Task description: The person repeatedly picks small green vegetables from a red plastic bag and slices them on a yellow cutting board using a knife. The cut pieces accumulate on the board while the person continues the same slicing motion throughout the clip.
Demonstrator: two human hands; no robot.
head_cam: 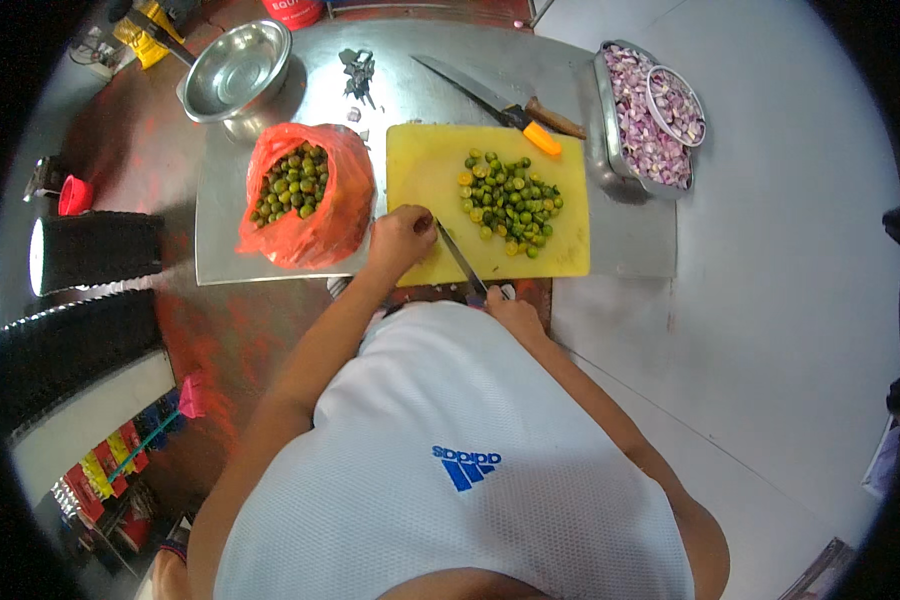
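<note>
My right hand [516, 313] grips the handle of a knife [461, 256] at the near edge of a yellow cutting board [424, 169]. The blade slants up and left, its tip close to the fingers of my left hand [403, 236]. Those fingers are curled together over the board's left edge; whether they pinch a small fruit cannot be made out. Small green citrus fruits, apparently calamansi [521, 202], many of them cut, lie heaped on the board's right half. Left of the board, an orange-red plastic bag [349, 217] gapes around whole green fruits [296, 184].
At the far left of the metal table [630, 240] stands a steel bowl [236, 71]. Dark scraps [358, 73] lie beyond the bag. Behind the board rest a large knife [465, 84], an orange handle [542, 139] and a wooden handle [556, 120]. Chopped onions fill a metal tray [607, 112] at right.
</note>
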